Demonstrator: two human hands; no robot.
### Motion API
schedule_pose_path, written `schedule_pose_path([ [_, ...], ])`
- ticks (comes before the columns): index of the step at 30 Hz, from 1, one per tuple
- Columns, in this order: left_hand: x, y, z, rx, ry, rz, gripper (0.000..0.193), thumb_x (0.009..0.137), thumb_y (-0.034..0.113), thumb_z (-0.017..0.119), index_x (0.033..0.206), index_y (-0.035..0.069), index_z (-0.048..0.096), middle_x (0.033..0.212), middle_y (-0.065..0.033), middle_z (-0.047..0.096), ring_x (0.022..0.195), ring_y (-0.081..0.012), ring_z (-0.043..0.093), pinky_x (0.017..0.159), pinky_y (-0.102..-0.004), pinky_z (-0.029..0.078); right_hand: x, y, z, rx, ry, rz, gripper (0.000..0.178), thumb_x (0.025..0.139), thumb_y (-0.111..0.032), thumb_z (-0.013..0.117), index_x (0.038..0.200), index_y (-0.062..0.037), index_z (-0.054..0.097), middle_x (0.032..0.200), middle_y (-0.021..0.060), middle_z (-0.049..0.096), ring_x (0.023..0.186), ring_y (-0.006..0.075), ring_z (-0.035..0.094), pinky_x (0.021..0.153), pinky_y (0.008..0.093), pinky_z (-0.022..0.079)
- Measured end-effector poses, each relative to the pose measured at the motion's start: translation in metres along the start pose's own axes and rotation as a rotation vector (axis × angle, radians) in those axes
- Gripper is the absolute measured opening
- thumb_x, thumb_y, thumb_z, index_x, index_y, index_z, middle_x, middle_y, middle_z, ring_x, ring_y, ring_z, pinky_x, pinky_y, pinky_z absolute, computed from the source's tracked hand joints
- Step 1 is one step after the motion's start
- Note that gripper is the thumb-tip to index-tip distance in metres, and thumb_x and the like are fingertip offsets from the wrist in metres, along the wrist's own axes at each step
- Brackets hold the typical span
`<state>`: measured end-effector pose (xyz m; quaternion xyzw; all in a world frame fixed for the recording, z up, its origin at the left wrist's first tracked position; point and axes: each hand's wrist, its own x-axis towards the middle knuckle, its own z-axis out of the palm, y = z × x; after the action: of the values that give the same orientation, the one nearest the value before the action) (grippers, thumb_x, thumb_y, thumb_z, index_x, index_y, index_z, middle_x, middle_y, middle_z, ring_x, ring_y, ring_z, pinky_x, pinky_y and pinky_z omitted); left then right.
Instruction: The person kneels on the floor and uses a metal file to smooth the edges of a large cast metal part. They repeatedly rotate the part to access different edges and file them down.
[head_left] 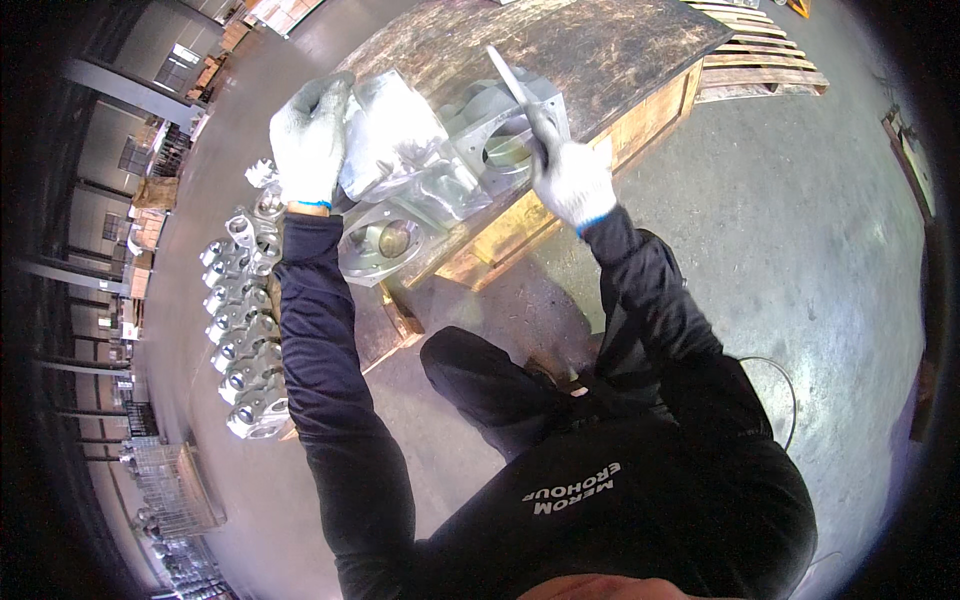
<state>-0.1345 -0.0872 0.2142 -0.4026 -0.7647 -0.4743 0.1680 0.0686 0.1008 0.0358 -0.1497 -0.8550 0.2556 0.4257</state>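
Note:
My left hand (308, 140), in a white glove with grey fingers, grips the side of a large silvery metal casting (395, 140) on the bench. Its flat face shines brightly in the light. A round opening (392, 240) shows in the flange at its near end, and another flange with a large hole (555, 105) faces my right side. My right hand (572, 180), gloved alike, is closed around a long, slim grey file (508, 75) that points up and away. The file is above the right flange; whether it touches the metal I cannot tell.
The casting rests on a worn wooden bench (640, 35). Several smaller metal castings (240, 330) stand in rows at the left. A wooden pallet (760, 50) lies beyond the bench at right. A thin cable (793, 400) curves over the concrete floor.

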Motion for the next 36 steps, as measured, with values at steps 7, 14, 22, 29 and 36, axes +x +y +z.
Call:
schedule_pose_path([
  [7,-0.001,0.001,-0.001,0.059,0.011,0.023,0.021,0.096,0.013,0.070,0.107,-0.001,0.079,0.096,-0.0099,0.079,0.087,-0.0121,0.068,0.080,-0.0284,0.053,-0.004,0.015,0.009,0.135,0.055,0.043,0.053,0.097,-0.010,0.058,0.149,-0.0097,0.050,0.073,0.0267,0.066,0.069,0.0443,0.069,0.060,0.0523,0.055],
  [14,-0.001,0.001,0.000,0.105,0.043,0.018,0.022,0.097,0.015,0.068,0.109,-0.001,0.079,0.097,-0.0114,0.079,0.087,-0.0133,0.068,0.081,-0.0292,0.053,-0.012,0.010,-0.008,0.222,-0.089,0.118,0.057,0.099,-0.010,0.055,0.155,-0.0101,0.044,0.075,0.0298,0.066,0.069,0.0467,0.068,0.064,0.0525,0.056],
  [22,0.000,-0.001,0.000,0.032,0.002,0.002,0.023,0.098,0.014,0.067,0.110,-0.002,0.078,0.101,-0.0114,0.079,0.091,-0.0141,0.068,0.083,-0.0292,0.052,-0.003,0.008,-0.029,0.037,-0.182,0.218,0.059,0.097,-0.013,0.058,0.155,-0.0134,0.045,0.069,0.0250,0.066,0.064,0.0417,0.069,0.061,0.0513,0.056],
  [29,-0.001,0.004,-0.002,0.074,-0.020,0.072,0.023,0.098,0.015,0.069,0.111,-0.001,0.079,0.100,-0.0103,0.078,0.090,-0.0118,0.066,0.083,-0.0279,0.052,0.003,0.038,-0.015,-0.298,0.039,-0.042,0.060,0.092,-0.015,0.062,0.151,-0.0156,0.049,0.068,0.0153,0.068,0.058,0.0324,0.068,0.054,0.0468,0.054],
  [36,0.001,0.001,-0.001,0.090,0.008,0.008,0.022,0.098,0.014,0.069,0.110,-0.002,0.078,0.098,-0.0092,0.078,0.088,-0.0105,0.065,0.080,-0.0289,0.052,-0.002,0.020,-0.039,-0.200,-0.195,0.127,0.063,0.099,-0.017,0.058,0.159,-0.0154,0.041,0.066,0.0183,0.065,0.056,0.0330,0.067,0.052,0.0466,0.054],
])
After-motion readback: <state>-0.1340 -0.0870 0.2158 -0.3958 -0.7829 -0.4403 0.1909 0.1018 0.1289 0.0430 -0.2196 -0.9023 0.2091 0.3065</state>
